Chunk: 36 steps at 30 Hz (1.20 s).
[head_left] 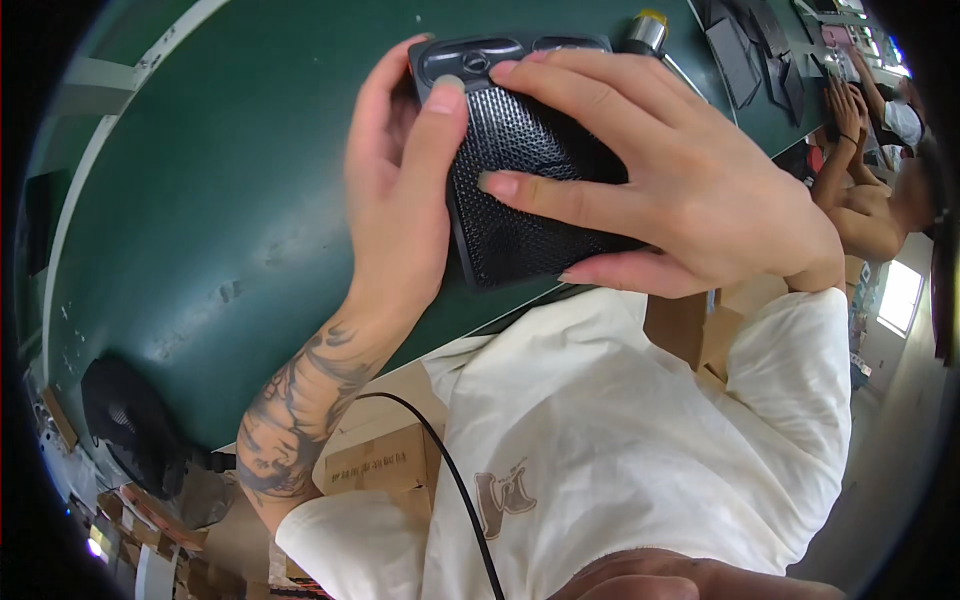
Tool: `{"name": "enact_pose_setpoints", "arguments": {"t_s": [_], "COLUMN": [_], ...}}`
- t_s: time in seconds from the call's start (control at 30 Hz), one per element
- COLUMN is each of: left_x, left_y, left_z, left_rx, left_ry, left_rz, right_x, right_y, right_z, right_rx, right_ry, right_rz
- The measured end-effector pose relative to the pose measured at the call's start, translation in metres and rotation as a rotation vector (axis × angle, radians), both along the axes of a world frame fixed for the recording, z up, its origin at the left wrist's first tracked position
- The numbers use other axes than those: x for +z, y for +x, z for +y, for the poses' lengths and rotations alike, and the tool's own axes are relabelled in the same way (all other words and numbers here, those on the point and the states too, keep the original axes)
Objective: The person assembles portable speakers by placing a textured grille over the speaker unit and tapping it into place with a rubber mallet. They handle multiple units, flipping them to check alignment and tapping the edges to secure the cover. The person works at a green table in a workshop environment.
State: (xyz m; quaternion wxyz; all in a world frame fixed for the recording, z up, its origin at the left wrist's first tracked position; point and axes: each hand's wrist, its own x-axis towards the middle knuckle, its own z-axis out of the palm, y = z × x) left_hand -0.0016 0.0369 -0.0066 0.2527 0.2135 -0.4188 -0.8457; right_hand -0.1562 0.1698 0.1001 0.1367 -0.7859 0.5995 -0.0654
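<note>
A black speaker-like box (pixel 500 220) is tilted up over the green table, its mesh grille facing me. Along its top edge runs a glossy black panel (pixel 470 62) with rounded recesses. My left hand (pixel 400 170) grips the box at its left side, thumb on the front near the panel and fingers behind, partly hidden. Across the front and right side lies my right hand (pixel 660 170), fingers spread. Two of its fingertips touch the panel, another finger rests on the grille, and the thumb is at the lower edge. The right part of the box is covered by that hand.
Behind the box, a silver cylinder with a yellow top (pixel 648 32) is on the green table (pixel 220 220). Black flat pieces (pixel 752 60) lie farther right, near another person's hands (pixel 848 110). A black mesh item (pixel 128 415) sits at the left edge. Cardboard boxes (pixel 380 462) are below.
</note>
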Motion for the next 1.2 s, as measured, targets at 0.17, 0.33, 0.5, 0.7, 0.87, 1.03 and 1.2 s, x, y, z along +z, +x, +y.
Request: {"name": "enact_pose_setpoints", "arguments": {"t_s": [0.17,0.33,0.5,0.7,0.87,1.03,1.2], "left_x": [-0.001,-0.008,-0.01,-0.032,-0.005,-0.02,-0.006], "left_y": [-0.005,-0.006,0.001,-0.007,-0.006,-0.006,0.017], "left_z": [0.0,0.0,-0.006,-0.006,0.003,-0.016,-0.018], "left_rx": [0.02,0.034,-0.068,0.035,0.12,0.23,0.208], "left_ry": [-0.119,-0.077,-0.046,-0.242,-0.088,-0.384,-0.689], "left_rz": [0.002,0.054,0.212,0.031,-0.082,-0.132,-0.373], "right_x": [0.004,-0.002,-0.024,-0.041,-0.043,-0.035,-0.047], "right_y": [-0.001,0.007,0.023,0.047,0.044,-0.006,-0.029], "right_z": [-0.003,-0.003,0.003,0.016,0.01,0.008,0.044], "right_rx": [-0.004,0.016,0.133,0.062,0.056,0.183,-0.206], "right_ry": [0.012,-0.064,-0.276,-0.406,-0.429,-0.401,-0.425], "right_rz": [-0.018,-0.022,0.08,0.147,0.177,0.145,0.05]}}
